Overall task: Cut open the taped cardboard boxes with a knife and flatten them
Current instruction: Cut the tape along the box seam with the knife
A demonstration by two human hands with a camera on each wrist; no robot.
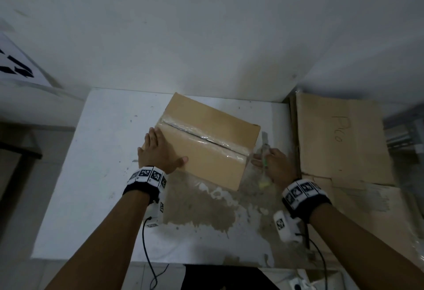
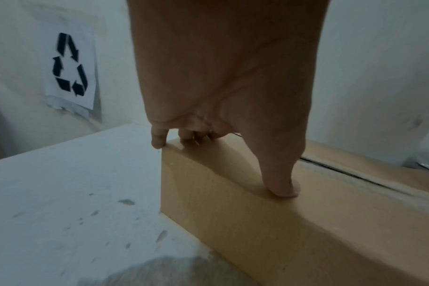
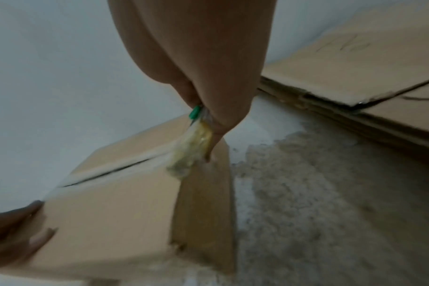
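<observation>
A brown cardboard box (image 1: 206, 149) lies slantwise on the white table (image 1: 98, 156). Clear tape runs along its top seam (image 1: 202, 137), where a dark slit shows. My left hand (image 1: 160, 149) lies flat on the box's left end, its fingers at the far left edge and its thumb (image 2: 282, 185) spread on the top of the box (image 2: 257, 232). My right hand (image 1: 275, 165) grips a utility knife (image 1: 265, 158) with a green slider and yellowish handle (image 3: 196, 143). It holds the knife beside the right end of the box (image 3: 110, 203), blade pointing away from me.
Flattened cardboard sheets (image 1: 339, 133) are stacked just right of the table, close to my right hand. A paper recycling sign (image 2: 69, 65) hangs on the left wall. A white wall stands behind the table. The table's near paint is worn to a rough grey patch (image 1: 206, 209).
</observation>
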